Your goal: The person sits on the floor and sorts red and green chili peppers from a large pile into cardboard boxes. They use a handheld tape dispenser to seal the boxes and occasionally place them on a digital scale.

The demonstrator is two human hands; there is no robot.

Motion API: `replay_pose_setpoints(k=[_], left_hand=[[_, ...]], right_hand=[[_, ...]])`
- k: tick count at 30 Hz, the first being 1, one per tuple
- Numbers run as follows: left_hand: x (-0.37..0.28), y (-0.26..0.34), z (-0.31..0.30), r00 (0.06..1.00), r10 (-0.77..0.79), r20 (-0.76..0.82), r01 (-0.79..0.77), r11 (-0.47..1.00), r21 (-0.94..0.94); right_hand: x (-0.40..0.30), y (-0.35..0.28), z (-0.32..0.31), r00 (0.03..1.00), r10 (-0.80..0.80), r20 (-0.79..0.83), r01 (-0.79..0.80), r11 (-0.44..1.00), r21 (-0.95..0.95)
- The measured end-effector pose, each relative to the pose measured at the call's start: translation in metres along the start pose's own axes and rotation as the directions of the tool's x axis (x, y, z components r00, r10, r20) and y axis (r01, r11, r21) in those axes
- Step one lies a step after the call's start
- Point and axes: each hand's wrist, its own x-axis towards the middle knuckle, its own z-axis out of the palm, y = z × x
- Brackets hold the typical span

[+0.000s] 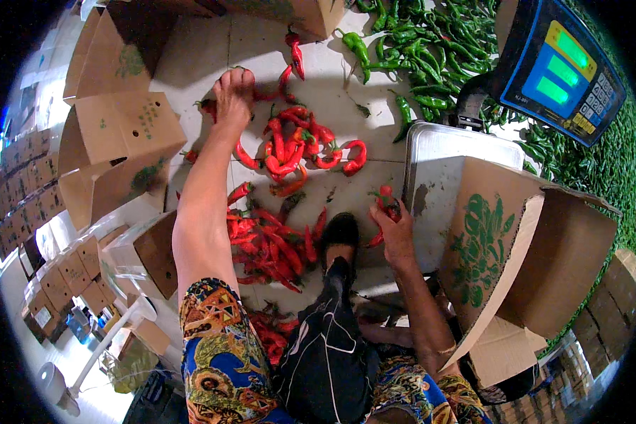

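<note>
My left hand [234, 95] reaches out over the tiled floor, its fingers curled down at a red chili pepper; the palm side is hidden, so its grip cannot be told. My right hand [395, 225] is closed around several red peppers [386, 192] beside the metal scale platform. Between the hands lies a loose cluster of curved red peppers [291, 143]. A larger heap of red peppers [275, 246] lies nearer me, by my black shoe [340, 230]. More red peppers [270, 334] lie close to my leg, partly hidden.
An open cardboard box [501, 233] stands on the scale platform [429, 153], under a lit display [562, 69]. Green peppers [429, 58] spread across the back right. Cardboard boxes [127, 127] stand on the left, and another [297, 16] at the top.
</note>
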Motion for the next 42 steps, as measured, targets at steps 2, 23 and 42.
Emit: replay_pose_setpoints(k=[2,23,42], left_hand=[[0.004,0.006,-0.002,0.999,0.016,-0.031,-0.016,1.000,-0.005],[0.051,0.052,0.000,0.833,-0.310,0.459,0.438,0.875,-0.205],[0.039,0.034,-0.062,0.747,-0.077,0.661,0.661,0.197,-0.724]], right_hand=[[0.003,0.008,-0.002,1.000,-0.017,0.011,0.018,0.999,-0.050],[0.005,-0.003,0.010,0.999,-0.002,0.053,0.005,0.998,-0.061],[0.013,-0.011,0.000,0.998,-0.044,-0.036,0.033,0.968,-0.251]])
